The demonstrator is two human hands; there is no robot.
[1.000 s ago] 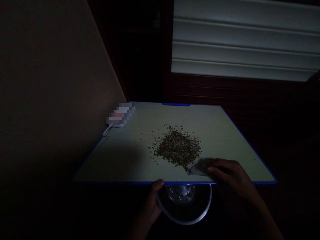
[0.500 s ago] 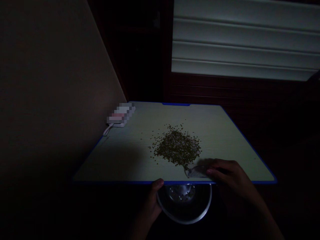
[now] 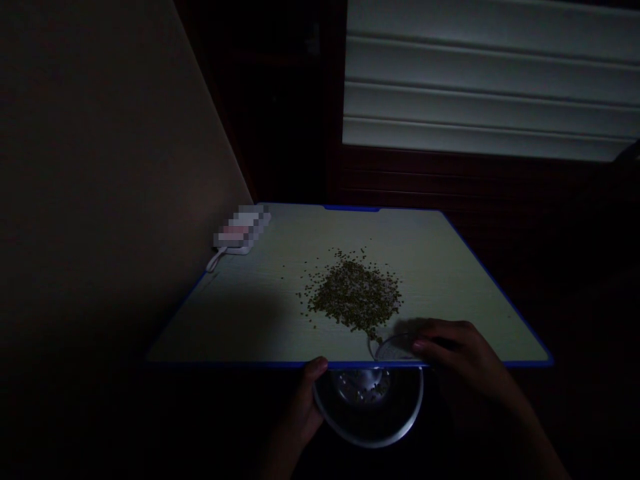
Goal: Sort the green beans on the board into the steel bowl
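Note:
A heap of small green-brown beans [image 3: 356,295] lies on a pale tabletop with a blue edge [image 3: 225,365]. My right hand [image 3: 463,357] is closed on a small grey scoop-like piece [image 3: 395,348] that rests at the table's near edge, just below the heap. My left hand [image 3: 305,400] grips the rim of a metal bowl [image 3: 370,407] held under the table's edge, thumb up against the blue border. A few beans lie in the bowl's bottom.
A small white device with a cord [image 3: 239,237] sits at the table's far left corner, beside a beige wall [image 3: 100,167]. A white slatted panel [image 3: 490,80] is behind. The surroundings are very dark.
My right hand has drawn the grey piece a little nearer to the table's edge above the bowl. The left hand and the bowl stay put.

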